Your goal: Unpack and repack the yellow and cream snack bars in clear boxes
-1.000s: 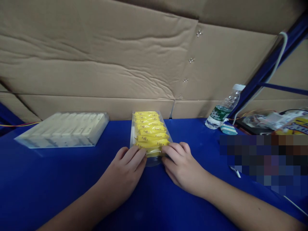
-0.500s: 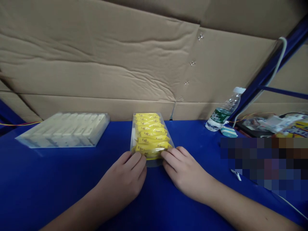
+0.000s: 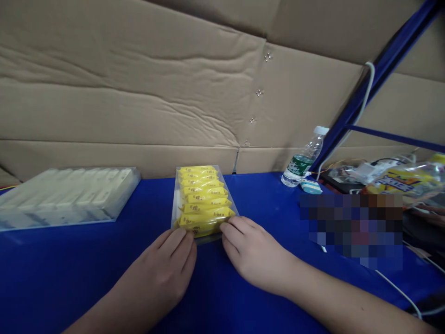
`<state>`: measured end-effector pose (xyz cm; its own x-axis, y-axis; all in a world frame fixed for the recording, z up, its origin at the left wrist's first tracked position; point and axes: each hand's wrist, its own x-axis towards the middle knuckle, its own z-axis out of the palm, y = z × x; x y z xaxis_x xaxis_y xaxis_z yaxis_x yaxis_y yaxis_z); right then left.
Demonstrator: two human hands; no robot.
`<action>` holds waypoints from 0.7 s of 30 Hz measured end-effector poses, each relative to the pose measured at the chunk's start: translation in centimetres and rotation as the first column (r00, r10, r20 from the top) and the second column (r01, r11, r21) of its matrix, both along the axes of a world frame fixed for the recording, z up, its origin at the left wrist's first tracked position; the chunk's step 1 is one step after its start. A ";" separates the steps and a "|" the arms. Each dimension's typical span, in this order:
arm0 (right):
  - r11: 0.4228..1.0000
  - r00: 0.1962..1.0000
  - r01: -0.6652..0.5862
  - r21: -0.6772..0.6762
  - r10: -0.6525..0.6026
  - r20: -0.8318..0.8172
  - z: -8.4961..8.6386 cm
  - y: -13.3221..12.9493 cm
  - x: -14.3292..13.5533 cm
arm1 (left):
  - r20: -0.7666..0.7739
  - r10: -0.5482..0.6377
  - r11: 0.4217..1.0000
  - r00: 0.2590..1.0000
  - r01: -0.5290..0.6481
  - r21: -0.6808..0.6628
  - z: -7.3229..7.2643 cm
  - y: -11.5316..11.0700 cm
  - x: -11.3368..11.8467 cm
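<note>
A clear plastic tray [image 3: 174, 204] lies lengthwise on the blue table, holding a row of several yellow snack packets [image 3: 205, 191]. At its near end, the front yellow snack packet [image 3: 205, 226] faces me, glossy and printed with dark characters. My left hand [image 3: 170, 260] has its fingers closed on the left end of that packet, by the tray's corner. Its right end is pinched by my right hand [image 3: 248, 248]. My fingertips are partly hidden behind the knuckles.
On the left stands a translucent box [image 3: 69, 195] with pale blocks inside. A water bottle [image 3: 303, 160] and a small blue-and-white pack [image 3: 311, 186] stand back right. Farther right are a yellow-labelled bottle [image 3: 399, 181], cables and a blurred-out patch. Cardboard [image 3: 139, 111] walls the back.
The view has turned right, so everything appears shifted left. Both hands keep their hold at the tray's near end, and the front packet looks little changed.
</note>
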<state>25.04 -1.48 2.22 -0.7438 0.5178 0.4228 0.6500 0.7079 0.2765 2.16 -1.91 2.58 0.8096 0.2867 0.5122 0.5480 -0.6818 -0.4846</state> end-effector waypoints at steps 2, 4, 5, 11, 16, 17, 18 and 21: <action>1.000 1.000 0.004 -0.003 -0.003 0.010 -0.1 0.0 0.0 | 0.000 0.002 1.000 1.000 -0.002 0.009 0.2 -0.1 0.1; 1.000 1.000 0.007 -0.009 -0.007 0.024 -0.2 0.0 0.0 | -0.013 0.013 1.000 1.000 -0.013 0.016 0.4 -0.2 0.2; 1.000 0.999 0.009 -0.014 -0.008 0.034 -0.2 0.0 0.0 | -0.019 0.016 1.000 1.000 -0.016 0.025 0.5 -0.2 0.3; 1.000 0.997 0.018 -0.012 -0.017 0.079 -0.1 -0.6 -0.2 | -0.028 0.007 0.999 1.000 -0.006 0.044 0.9 -0.5 0.6; 0.999 0.996 0.031 -0.015 -0.029 0.090 -0.1 -0.6 -0.2 | 0.016 0.012 0.997 1.000 -0.013 0.077 0.6 -0.4 0.5; 1.000 0.995 0.028 -0.010 -0.027 0.094 -0.1 -0.6 -0.2 | 0.014 0.013 0.997 1.000 -0.014 0.072 0.5 -0.3 0.5; 1.000 0.995 0.024 -0.004 -0.023 0.099 -0.1 -0.5 -0.2 | 0.009 0.011 0.998 1.000 -0.011 0.069 0.4 -0.3 0.5; 1.000 0.995 0.009 0.016 -0.011 0.102 -0.1 -0.5 -0.2 | -0.012 0.007 0.998 1.000 -0.006 0.067 0.5 -0.2 0.5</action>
<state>24.82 -1.94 2.15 -0.7784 0.5193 0.3528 0.6246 0.6967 0.3528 2.64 -2.06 3.06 0.8144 0.2572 0.5202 0.5459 -0.6438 -0.5362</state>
